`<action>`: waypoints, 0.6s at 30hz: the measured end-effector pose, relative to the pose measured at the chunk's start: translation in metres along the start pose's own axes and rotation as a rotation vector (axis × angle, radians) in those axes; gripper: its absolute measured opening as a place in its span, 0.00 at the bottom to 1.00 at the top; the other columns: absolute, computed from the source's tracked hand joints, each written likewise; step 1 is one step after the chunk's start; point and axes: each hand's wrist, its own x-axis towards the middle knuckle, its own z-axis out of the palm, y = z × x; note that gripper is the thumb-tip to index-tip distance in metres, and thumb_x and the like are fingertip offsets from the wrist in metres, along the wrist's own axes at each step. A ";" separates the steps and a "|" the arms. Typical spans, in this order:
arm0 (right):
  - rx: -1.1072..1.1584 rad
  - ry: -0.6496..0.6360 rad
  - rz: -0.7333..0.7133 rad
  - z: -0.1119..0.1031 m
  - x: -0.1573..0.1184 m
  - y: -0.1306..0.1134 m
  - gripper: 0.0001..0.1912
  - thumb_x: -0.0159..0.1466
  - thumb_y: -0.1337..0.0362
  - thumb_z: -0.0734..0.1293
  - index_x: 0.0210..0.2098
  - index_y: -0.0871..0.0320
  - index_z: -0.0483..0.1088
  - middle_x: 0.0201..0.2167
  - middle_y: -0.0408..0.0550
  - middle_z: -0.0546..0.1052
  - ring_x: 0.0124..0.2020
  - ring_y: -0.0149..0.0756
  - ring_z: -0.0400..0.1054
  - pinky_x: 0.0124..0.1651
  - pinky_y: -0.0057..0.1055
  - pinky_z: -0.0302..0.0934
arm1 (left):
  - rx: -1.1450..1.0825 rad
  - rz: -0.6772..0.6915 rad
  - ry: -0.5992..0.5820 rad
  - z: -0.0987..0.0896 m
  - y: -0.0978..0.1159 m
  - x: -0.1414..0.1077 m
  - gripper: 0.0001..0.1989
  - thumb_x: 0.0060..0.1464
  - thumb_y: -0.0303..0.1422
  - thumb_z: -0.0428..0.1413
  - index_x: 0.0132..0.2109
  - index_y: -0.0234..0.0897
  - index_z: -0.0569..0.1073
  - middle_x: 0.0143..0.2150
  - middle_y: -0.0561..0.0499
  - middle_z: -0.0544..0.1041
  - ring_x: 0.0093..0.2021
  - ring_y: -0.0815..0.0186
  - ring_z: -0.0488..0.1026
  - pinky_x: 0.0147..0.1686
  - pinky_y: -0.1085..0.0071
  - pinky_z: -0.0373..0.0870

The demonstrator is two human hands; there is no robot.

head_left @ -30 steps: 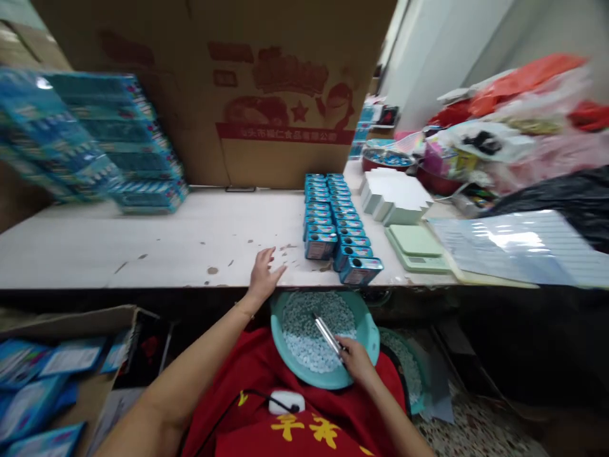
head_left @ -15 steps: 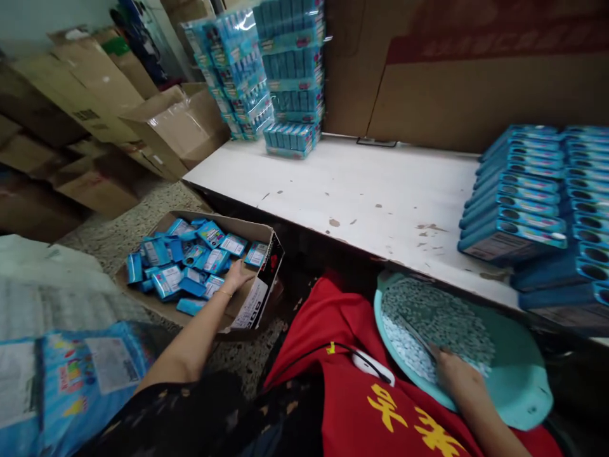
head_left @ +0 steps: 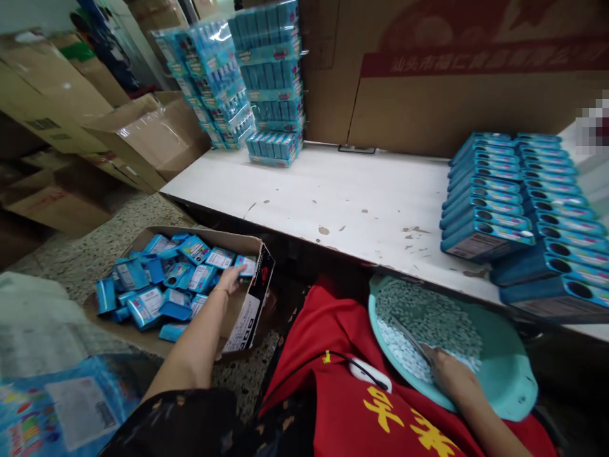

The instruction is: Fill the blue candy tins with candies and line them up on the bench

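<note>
My left hand (head_left: 231, 280) reaches into an open carton (head_left: 247, 311) on the left, fingers closed at the edge of a small blue box (head_left: 246, 265). Many more small blue boxes (head_left: 178, 276) lie jumbled in that carton. On the right, my right hand (head_left: 450, 373) is wrapped round a long thin metal tool (head_left: 410, 337), whose kind I cannot make out. The tool's far end rests among small pale pieces (head_left: 428, 314) in a turquoise basin (head_left: 504, 355). This basin stands against my red apron (head_left: 328, 362).
A white worktop (head_left: 304, 203) runs across the front. Rows of blue boxes (head_left: 485, 203) stand on its right; wrapped stacks of blue packs (head_left: 269, 82) stand at its far left. Cardboard boxes (head_left: 157, 136) fill the left back. A blue printed bag (head_left: 71, 406) lies lower left.
The view has shifted a little to the right. My left hand has come up against the small blue box by the carton's right wall. My right hand keeps its hold on the metal tool.
</note>
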 end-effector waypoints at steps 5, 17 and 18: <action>0.019 -0.021 -0.033 0.005 0.010 0.010 0.27 0.59 0.76 0.47 0.52 0.58 0.65 0.38 0.60 0.76 0.38 0.43 0.71 0.40 0.37 0.60 | -0.254 0.080 -0.013 -0.029 0.037 -0.057 0.22 0.47 0.33 0.55 0.50 0.46 0.63 0.34 0.54 0.72 0.25 0.73 0.69 0.19 0.80 0.60; -0.035 0.226 0.218 -0.058 -0.026 -0.006 0.20 0.59 0.76 0.54 0.46 0.61 0.69 0.37 0.58 0.75 0.38 0.41 0.71 0.34 0.29 0.62 | 0.432 -0.088 -0.803 0.083 0.009 -0.191 0.23 0.47 0.40 0.55 0.50 0.37 0.71 0.36 0.47 0.75 0.23 0.70 0.67 0.17 0.78 0.61; -0.044 0.260 0.264 -0.061 -0.025 0.001 0.20 0.60 0.76 0.53 0.47 0.63 0.68 0.39 0.61 0.74 0.40 0.41 0.70 0.35 0.30 0.62 | 0.540 -0.072 -0.868 0.093 0.002 -0.192 0.23 0.47 0.42 0.54 0.49 0.37 0.71 0.38 0.46 0.75 0.28 0.67 0.70 0.21 0.75 0.65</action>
